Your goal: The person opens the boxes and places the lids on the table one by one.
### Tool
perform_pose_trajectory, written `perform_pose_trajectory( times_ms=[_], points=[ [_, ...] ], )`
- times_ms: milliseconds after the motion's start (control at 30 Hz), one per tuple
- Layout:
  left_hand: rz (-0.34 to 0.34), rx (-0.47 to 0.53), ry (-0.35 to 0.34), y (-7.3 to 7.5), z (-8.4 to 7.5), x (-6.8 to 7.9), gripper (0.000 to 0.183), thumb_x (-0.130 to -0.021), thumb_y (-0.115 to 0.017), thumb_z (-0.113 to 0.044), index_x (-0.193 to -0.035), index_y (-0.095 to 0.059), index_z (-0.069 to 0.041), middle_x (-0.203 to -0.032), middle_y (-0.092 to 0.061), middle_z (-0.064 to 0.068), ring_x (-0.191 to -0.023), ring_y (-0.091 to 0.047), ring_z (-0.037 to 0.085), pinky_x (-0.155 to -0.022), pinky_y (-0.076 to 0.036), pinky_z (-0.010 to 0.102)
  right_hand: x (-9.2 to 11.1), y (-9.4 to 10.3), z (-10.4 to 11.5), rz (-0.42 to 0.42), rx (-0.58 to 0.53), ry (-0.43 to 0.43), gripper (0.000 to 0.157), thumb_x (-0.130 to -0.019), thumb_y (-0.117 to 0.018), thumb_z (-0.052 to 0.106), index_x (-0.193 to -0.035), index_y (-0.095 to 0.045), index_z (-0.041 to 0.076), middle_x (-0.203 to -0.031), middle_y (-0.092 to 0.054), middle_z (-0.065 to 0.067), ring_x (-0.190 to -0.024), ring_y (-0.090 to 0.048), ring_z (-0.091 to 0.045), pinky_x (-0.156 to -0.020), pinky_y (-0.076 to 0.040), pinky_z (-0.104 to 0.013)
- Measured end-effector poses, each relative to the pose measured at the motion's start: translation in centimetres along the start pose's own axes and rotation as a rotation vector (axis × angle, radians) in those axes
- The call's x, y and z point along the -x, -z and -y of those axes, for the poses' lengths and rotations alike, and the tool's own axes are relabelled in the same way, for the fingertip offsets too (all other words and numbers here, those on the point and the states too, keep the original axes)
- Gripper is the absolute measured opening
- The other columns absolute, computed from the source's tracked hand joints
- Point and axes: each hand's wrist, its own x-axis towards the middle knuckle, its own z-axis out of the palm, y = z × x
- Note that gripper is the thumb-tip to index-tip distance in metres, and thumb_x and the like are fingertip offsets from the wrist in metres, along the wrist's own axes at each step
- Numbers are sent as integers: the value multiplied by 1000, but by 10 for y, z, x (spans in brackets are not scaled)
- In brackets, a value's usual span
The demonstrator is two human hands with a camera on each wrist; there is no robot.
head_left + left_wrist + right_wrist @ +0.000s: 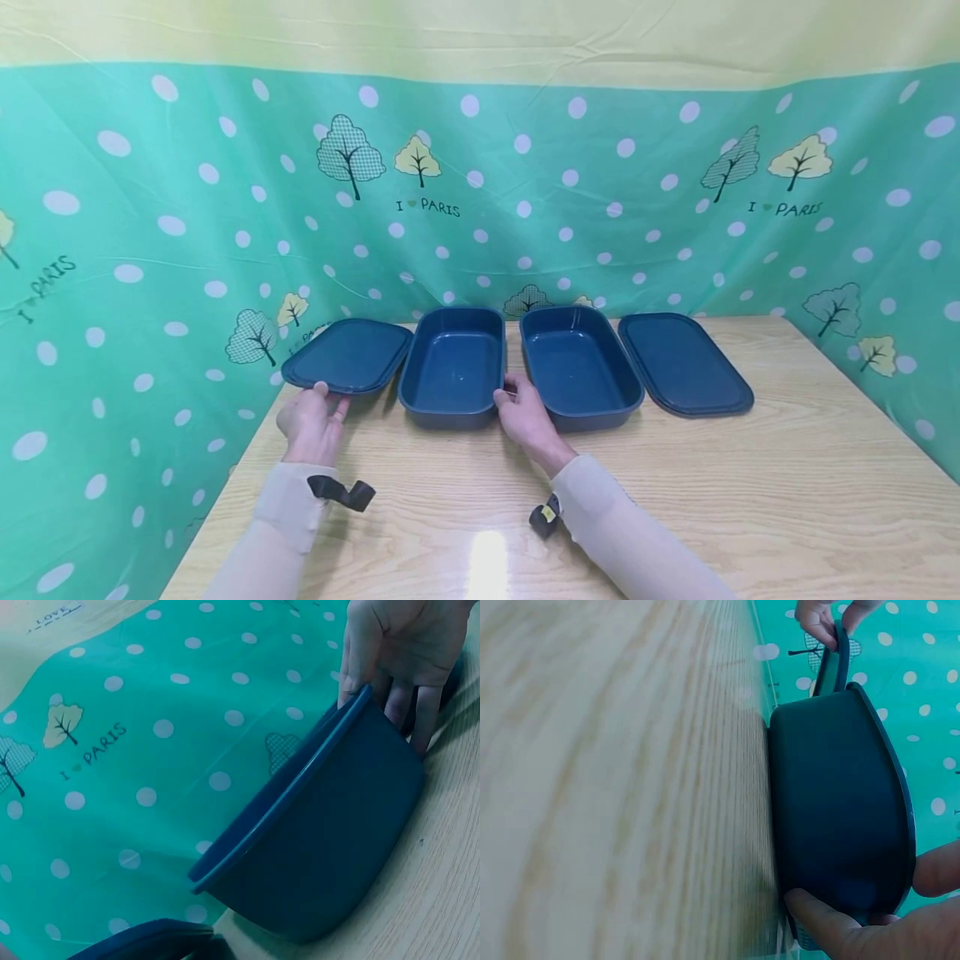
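Note:
At the left, my left hand [311,421] pinches the near edge of a dark blue lid [348,354]. The lid tilts, its near edge raised over the table. Beside it stands an open dark blue rectangular container [453,371]; only its bare inside shows. My right hand [525,417] grips this container at its near right corner, the thumb at the rim and other fingers against the outer wall, as the left wrist view shows. In the right wrist view, the lid [841,656] rises behind the container [832,795].
A second open dark blue container [577,367] stands just right of my right hand. Another dark blue lid [686,362] lies flat to its right. All are on a light wooden table [750,500], with a green dotted curtain [525,192] behind and along the sides.

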Motion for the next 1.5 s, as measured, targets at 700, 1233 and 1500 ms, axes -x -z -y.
perform_pose_trajectory(
  times_ms=[700,1233,1500],
  points=[
    [33,100,201,3,5,1,58,-102,-35,-10,-154,-11,-21,-153,-29,2,-132,-38,16,-110,-30,35,1,1,0,3,2,-15,39,-101,-44,12,-136,-41,-3,-133,-48,-19,-125,-47,-31,-104,-39,-45],
    [-11,-25,183,9,17,-1,58,-100,-34,-10,-153,-9,-11,-149,-23,12,-128,-36,19,-105,-36,29,0,0,2,11,-4,-28,42,-101,-44,13,-139,-39,-3,-137,-46,-20,-127,-45,-32,-104,-38,-46],
    [-17,-30,187,8,19,2,64,-100,-29,-18,-153,7,-14,-156,-12,11,-138,-24,20,-111,-27,30,-1,1,2,7,1,-21,41,-101,-43,12,-139,-38,-4,-137,-45,-21,-127,-45,-32,-104,-38,-47]
  ],
)
